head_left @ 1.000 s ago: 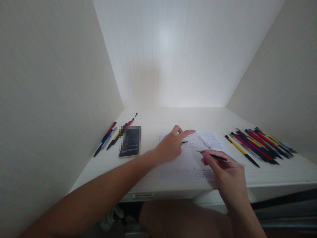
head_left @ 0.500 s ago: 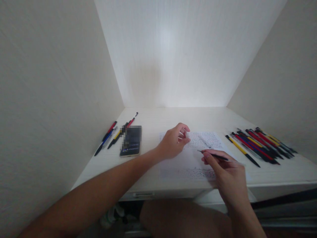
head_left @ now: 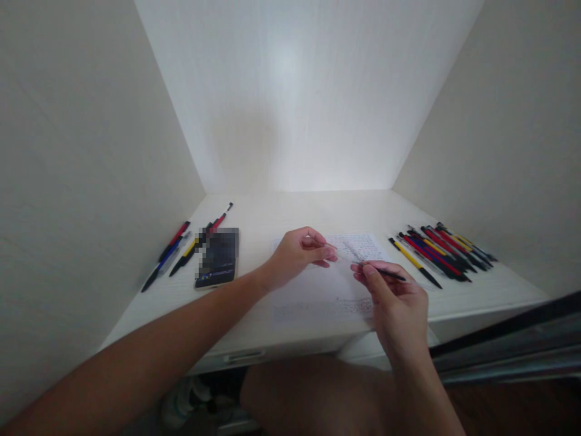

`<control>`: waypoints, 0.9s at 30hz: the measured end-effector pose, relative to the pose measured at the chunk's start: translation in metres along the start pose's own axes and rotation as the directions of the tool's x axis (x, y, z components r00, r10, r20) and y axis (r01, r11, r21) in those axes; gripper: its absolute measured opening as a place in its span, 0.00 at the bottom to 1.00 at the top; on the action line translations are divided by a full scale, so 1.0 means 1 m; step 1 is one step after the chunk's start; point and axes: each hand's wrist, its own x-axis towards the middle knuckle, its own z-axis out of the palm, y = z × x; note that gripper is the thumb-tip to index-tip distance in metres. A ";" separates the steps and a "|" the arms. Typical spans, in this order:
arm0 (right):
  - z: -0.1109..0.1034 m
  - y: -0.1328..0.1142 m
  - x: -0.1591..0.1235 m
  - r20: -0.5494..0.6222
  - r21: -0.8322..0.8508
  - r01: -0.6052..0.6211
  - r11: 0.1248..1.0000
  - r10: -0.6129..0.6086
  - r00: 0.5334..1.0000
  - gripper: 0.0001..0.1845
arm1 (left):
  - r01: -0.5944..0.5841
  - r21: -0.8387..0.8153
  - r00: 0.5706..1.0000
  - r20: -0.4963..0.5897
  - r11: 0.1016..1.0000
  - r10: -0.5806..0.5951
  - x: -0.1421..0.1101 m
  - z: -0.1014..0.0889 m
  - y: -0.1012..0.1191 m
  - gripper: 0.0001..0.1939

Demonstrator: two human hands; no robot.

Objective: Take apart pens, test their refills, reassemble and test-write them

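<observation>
My left hand hovers over a written sheet of paper on the white desk, its fingers pinched on a small thin part that I cannot make out. My right hand is closed on a thin black pen, whose tip points left toward the left hand's fingertips. The two hands are close together, a few centimetres apart, above the middle of the sheet.
A row of several red, yellow, blue and black pens lies at the right of the desk. A few more pens lie at the left beside a dark phone. Walls enclose the desk on three sides.
My left hand closed its outstretched finger into a pinch, picked up a small part from the paper and drew toward the right hand. The view shifted, so everything slid left.
</observation>
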 end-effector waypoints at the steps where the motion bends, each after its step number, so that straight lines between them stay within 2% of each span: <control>1: 0.000 0.000 0.000 -0.010 0.015 0.003 1.000 -0.002 1.000 0.10 | 0.004 0.005 1.000 -0.003 1.000 -0.004 0.000 0.000 0.000 0.15; 8: -0.002 0.001 0.000 0.007 0.028 -0.015 0.999 0.015 1.000 0.10 | 0.069 0.094 0.996 0.047 0.993 -0.073 -0.006 0.002 0.007 0.15; 11: -0.008 0.002 0.003 0.015 0.010 -0.006 1.000 0.006 1.000 0.09 | 0.101 0.168 0.988 0.102 0.981 -0.119 -0.008 0.003 0.007 0.15; 14: -0.017 0.001 0.006 0.115 -0.066 -0.030 0.997 0.038 0.993 0.08 | 0.073 0.262 0.976 0.181 0.962 -0.123 -0.011 0.004 0.003 0.16; 17: -0.022 -0.005 0.009 0.218 -0.206 -0.037 0.978 0.083 0.972 0.09 | -0.034 0.402 0.962 0.260 0.915 -0.079 -0.013 0.004 0.001 0.17; 19: -0.021 -0.010 0.008 0.265 -0.253 -0.010 0.967 0.079 0.961 0.08 | -0.195 0.516 0.941 0.338 0.834 0.011 -0.015 0.004 0.001 0.16; 21: -0.016 -0.015 0.007 0.307 -0.267 0.015 0.964 0.070 0.949 0.08 | -0.353 0.589 0.902 0.421 0.727 0.097 -0.016 0.004 0.002 0.13; 23: -0.010 -0.017 0.005 0.318 -0.257 0.027 0.966 0.058 0.946 0.08 | -0.417 0.611 0.878 0.462 0.673 0.124 -0.017 0.004 0.002 0.11; 25: -0.006 -0.018 0.004 0.279 -0.227 0.028 0.974 0.037 0.959 0.11 | -0.375 0.588 0.887 0.452 0.716 0.094 -0.017 0.006 0.001 0.11; 27: -0.003 -0.017 0.004 0.207 -0.173 0.034 0.984 0.003 0.978 0.17 | -0.272 0.507 0.910 0.411 0.818 0.047 -0.017 0.008 0.000 0.12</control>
